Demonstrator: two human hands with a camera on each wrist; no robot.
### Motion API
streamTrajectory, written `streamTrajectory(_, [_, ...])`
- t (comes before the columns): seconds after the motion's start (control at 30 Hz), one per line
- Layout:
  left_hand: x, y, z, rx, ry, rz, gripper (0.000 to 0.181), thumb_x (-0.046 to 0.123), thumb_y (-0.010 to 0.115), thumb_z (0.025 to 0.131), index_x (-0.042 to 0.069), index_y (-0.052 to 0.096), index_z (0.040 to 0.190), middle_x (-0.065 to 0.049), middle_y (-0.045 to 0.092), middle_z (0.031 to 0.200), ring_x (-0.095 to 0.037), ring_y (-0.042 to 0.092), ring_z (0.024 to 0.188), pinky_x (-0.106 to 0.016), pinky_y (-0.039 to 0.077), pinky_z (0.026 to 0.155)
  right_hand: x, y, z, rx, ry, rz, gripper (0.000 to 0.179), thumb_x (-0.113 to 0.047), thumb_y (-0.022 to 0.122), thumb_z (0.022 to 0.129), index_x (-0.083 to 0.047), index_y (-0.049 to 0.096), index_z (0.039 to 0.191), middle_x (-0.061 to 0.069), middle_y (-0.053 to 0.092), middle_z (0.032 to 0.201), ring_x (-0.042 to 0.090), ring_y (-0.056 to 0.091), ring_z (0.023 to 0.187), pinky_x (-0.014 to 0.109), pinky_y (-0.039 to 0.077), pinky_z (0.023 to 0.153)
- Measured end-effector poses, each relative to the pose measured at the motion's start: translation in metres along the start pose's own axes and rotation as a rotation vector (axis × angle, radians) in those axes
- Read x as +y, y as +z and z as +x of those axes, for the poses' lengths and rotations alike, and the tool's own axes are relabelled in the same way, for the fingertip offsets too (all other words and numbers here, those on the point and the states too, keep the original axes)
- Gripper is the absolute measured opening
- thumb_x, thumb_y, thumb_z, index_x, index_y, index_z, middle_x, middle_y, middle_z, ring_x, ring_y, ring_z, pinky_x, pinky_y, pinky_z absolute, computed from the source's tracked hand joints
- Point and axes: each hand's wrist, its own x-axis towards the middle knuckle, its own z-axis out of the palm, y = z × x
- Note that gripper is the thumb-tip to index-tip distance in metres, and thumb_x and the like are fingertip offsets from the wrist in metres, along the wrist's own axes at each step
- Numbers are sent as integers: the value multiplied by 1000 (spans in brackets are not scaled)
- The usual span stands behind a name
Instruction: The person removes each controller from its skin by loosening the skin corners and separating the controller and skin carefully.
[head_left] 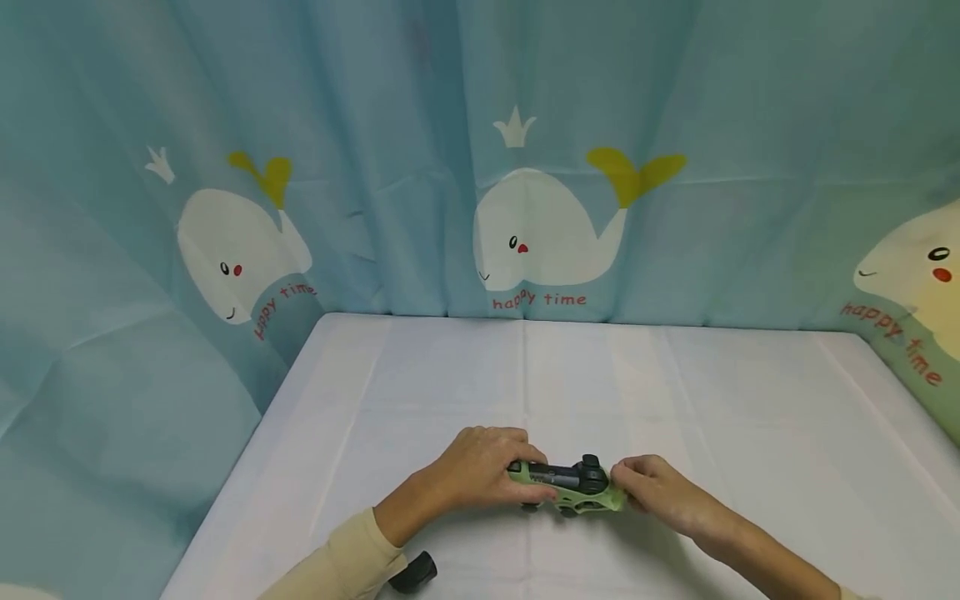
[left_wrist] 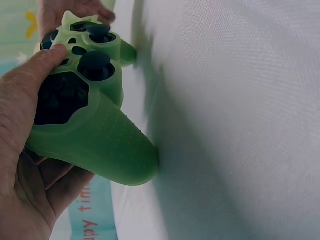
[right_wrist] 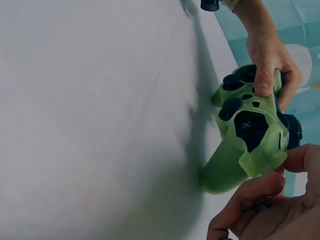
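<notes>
A black game controller point(head_left: 553, 475) in a green silicone cover point(right_wrist: 224, 167) is held just over the white tabletop, its grips pointing down at the cloth. My left hand point(head_left: 483, 467) grips its middle and one side, with the thumb on the front face between the buttons and the fingers behind. At the other end my right hand point(head_left: 663, 493) pinches a loose corner of the cover between thumb and forefinger. That corner stands away from the controller in the right wrist view, where black shoulder buttons point(right_wrist: 292, 130) show bare behind it. Two thumbsticks poke through the cover.
A white cloth covers the table point(head_left: 637, 375). Blue curtains point(head_left: 405, 167) printed with whales hang along its back and sides. A black cylindrical object point(head_left: 414, 573) is by the left sleeve point(head_left: 345, 554), near the front edge.
</notes>
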Motion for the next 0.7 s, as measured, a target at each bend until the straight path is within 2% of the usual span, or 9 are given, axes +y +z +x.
streamTrajectory(0.13, [3, 1, -4, 10, 13, 5, 36, 59, 75, 86, 28, 80, 103, 19, 52, 77, 6, 37, 58, -17, 30, 48, 5, 4, -3, 2, 58, 27, 20, -14, 45, 92, -6, 58, 80, -2, 39, 61, 12, 33, 58, 26, 27, 53])
streamTrajectory(0.23, [2, 0, -4, 24, 21, 4, 36, 59, 74, 86, 28, 80, 103, 18, 52, 78, 5, 38, 57, -17, 30, 48, 6, 5, -5, 39, 79, 24, 20, -14, 45, 91, -3, 60, 83, -2, 39, 61, 13, 32, 57, 26, 27, 52])
streamTrajectory(0.4, [-3, -4, 0, 1, -33, -35, 37, 59, 72, 87, 27, 80, 105, 20, 53, 78, 3, 40, 58, -20, 33, 50, -1, 10, -2, 129, 108, 23, 19, -16, 48, 92, -3, 61, 85, -1, 37, 63, 14, 31, 58, 26, 27, 53])
streamTrajectory(0.47, [-4, -5, 1, -14, -58, -50, 37, 59, 72, 87, 27, 80, 105, 21, 55, 79, 4, 42, 60, -20, 35, 52, -3, 14, -2, 179, 83, 17, 16, -16, 50, 92, -4, 59, 86, -1, 40, 65, 14, 34, 61, 27, 29, 54])
streamTrajectory(0.5, [-5, -6, 2, -19, -63, -53, 37, 59, 72, 87, 28, 80, 105, 21, 56, 80, 5, 43, 61, -20, 36, 54, -4, 16, -3, 210, 51, -3, 13, -16, 51, 94, -6, 57, 87, -1, 42, 67, 14, 36, 62, 28, 31, 55])
streamTrajectory(0.53, [-5, -6, 2, -25, -65, -60, 37, 59, 72, 87, 28, 80, 105, 21, 57, 80, 5, 44, 62, -20, 36, 54, -3, 17, -5, 244, -18, -52, 9, -14, 54, 94, -7, 56, 89, -2, 44, 70, 13, 39, 64, 27, 34, 57])
streamTrajectory(0.6, [-5, -5, 4, -31, -57, -66, 37, 59, 72, 87, 28, 80, 105, 22, 57, 81, 6, 45, 64, -20, 37, 56, 0, 17, -9, 317, -242, -247, 7, -13, 62, 93, -12, 56, 92, -7, 49, 78, 10, 45, 69, 26, 38, 60])
streamTrajectory(0.7, [-4, -5, 5, -29, -38, -73, 38, 59, 72, 87, 27, 80, 105, 22, 58, 82, 7, 47, 65, -19, 38, 56, 6, 15, -15, 456, -627, -640, 10, -24, 68, 94, -19, 59, 94, -14, 53, 89, 4, 52, 75, 27, 42, 70])
